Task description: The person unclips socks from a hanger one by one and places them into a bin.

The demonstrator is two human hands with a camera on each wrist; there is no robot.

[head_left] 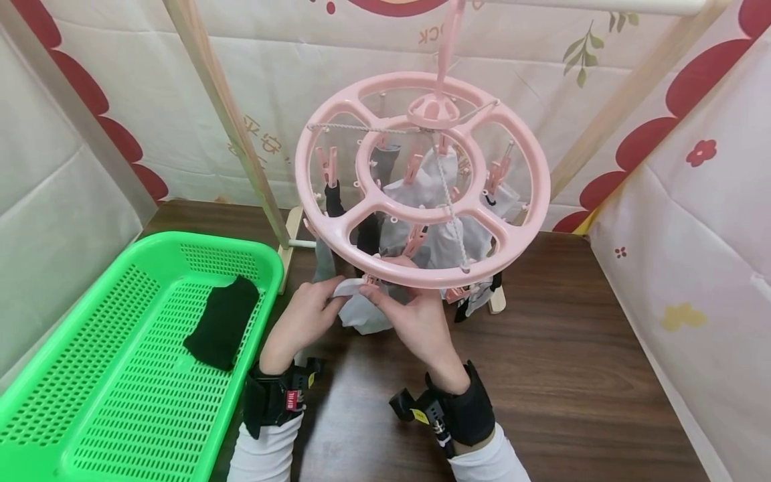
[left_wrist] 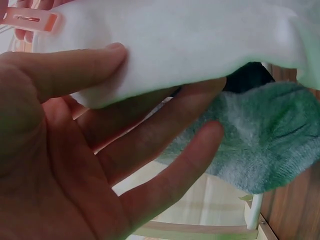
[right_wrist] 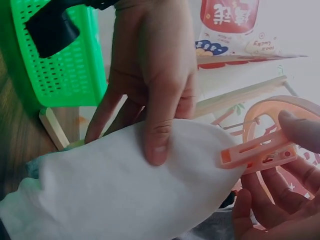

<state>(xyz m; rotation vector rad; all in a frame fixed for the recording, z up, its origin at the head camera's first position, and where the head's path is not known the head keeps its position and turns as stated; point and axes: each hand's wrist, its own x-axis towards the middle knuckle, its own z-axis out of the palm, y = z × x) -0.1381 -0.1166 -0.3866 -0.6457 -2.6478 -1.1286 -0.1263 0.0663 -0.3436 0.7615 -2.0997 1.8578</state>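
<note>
A pink round hanger [head_left: 542,167] with clothespins hangs in front of me. At its near rim my left hand [head_left: 304,318] holds the end of a white sock [right_wrist: 115,185], thumb on one face and fingers behind. My right hand [head_left: 424,325] pinches a pink clothespin [right_wrist: 257,150] between thumb and fingers, and the clothespin's jaws overlap the sock's edge. Just left of the white sock hangs a grey-green sock [left_wrist: 270,135]. Several more socks, black, grey and white, hang from other clothespins, partly hidden by the ring.
On the left a green basket [head_left: 274,268] stands on the brown table [head_left: 578,375], with a black folded cloth [head_left: 225,325] inside. A wooden post [head_left: 231,127] of the rack rises behind the basket. Printed fabric walls [head_left: 693,201] enclose the table.
</note>
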